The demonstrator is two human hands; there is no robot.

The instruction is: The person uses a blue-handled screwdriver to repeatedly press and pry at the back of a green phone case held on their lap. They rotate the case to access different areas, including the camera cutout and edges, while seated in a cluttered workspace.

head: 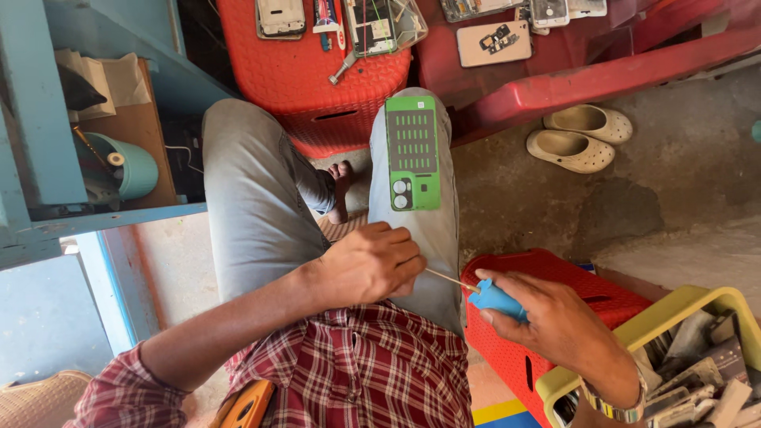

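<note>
Presently: right hand [555, 321] closed round a blue-handled thin-shafted tool [495, 297]; left hand [372, 261] pinching the shaft's tip, fingers together, on the thigh. Green rectangular phone back panel [412, 150] lies on the right knee; red plastic stool [555, 309] beneath the right hand.

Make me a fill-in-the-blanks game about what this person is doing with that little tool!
1. The right hand holds a thin tool with a ____ handle.
2. A ____ phone back panel rests on the person's knee.
3. A pair of cream clogs lies on the ____.
4. The left hand pinches the tool's metal ____.

Missing words: blue; green; floor; tip
</note>
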